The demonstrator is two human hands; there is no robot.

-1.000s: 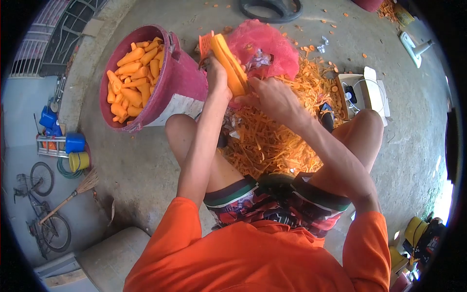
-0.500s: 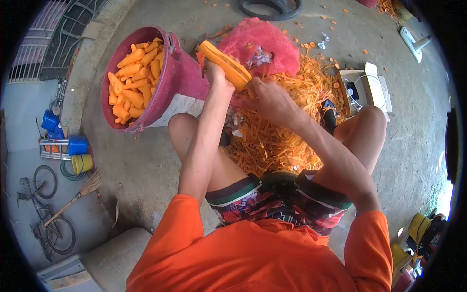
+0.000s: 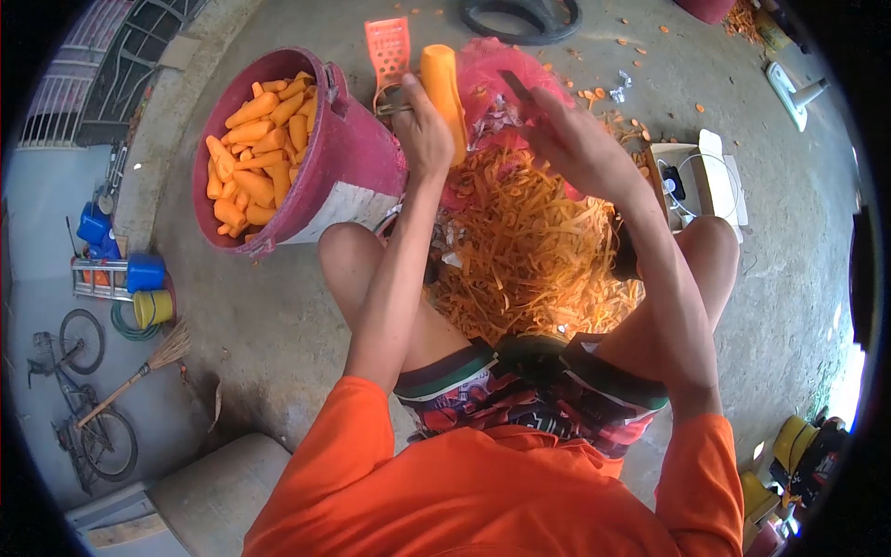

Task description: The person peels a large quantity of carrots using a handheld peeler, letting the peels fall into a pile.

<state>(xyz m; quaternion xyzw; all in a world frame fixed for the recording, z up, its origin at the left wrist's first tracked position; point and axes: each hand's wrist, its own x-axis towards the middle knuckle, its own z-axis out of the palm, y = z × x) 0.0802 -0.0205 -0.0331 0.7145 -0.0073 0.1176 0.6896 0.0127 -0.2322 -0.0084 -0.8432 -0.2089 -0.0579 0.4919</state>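
Note:
My left hand (image 3: 427, 137) is closed round a large peeled carrot (image 3: 443, 88), which stands nearly upright beside the thumb. My right hand (image 3: 580, 144), somewhat blurred, grips a knife (image 3: 517, 86) whose dark blade points up and left, apart from the carrot. Under both hands lies a big heap of orange peelings (image 3: 520, 251) between the legs. Behind them is a pink mesh bag (image 3: 483, 65). A tilted maroon bucket (image 3: 357, 158) at the left holds several peeled carrots (image 3: 255, 186).
An orange perforated plastic piece (image 3: 388, 46) is just beyond my left hand. An open white box (image 3: 710, 186) with a cable lies at the right. At the top is a black ring-shaped object (image 3: 520, 20). A broom (image 3: 139, 371) and a bicycle (image 3: 88, 408) are at the far left.
The carrot has turned from slanting to nearly upright. My right hand has moved up and right, away from the carrot, and the knife blade now shows. The orange perforated piece has come into view.

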